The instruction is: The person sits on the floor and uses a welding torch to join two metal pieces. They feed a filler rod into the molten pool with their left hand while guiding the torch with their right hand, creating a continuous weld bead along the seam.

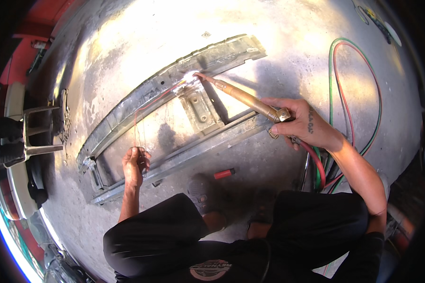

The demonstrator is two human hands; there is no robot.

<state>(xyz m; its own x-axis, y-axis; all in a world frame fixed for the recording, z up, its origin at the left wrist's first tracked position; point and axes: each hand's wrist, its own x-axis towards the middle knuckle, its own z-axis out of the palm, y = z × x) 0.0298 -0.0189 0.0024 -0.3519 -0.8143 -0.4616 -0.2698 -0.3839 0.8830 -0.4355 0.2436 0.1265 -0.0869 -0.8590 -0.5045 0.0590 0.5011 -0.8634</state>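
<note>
My right hand [311, 123] is closed around the back end of a brass gas torch [244, 97], by its valve knobs. The torch tip meets a bright white glow on a grey metal frame, where a short bracket [198, 107] joins the curved bar [132, 94]. Pinched in my left hand [136, 165] is a thin, bent filler wire [151, 102]. It rises from my fingers, then runs along the curved bar to the glow. The glare hides the joint itself. A straight rail [174, 158] forms the near side of the frame.
Green and red hoses [332, 70] loop over the concrete floor at right and run to the torch. A red lighter [224, 173] lies near my shoe [200, 194]. At left stands a steel beam [40, 150]; a tool [380, 24] lies far right.
</note>
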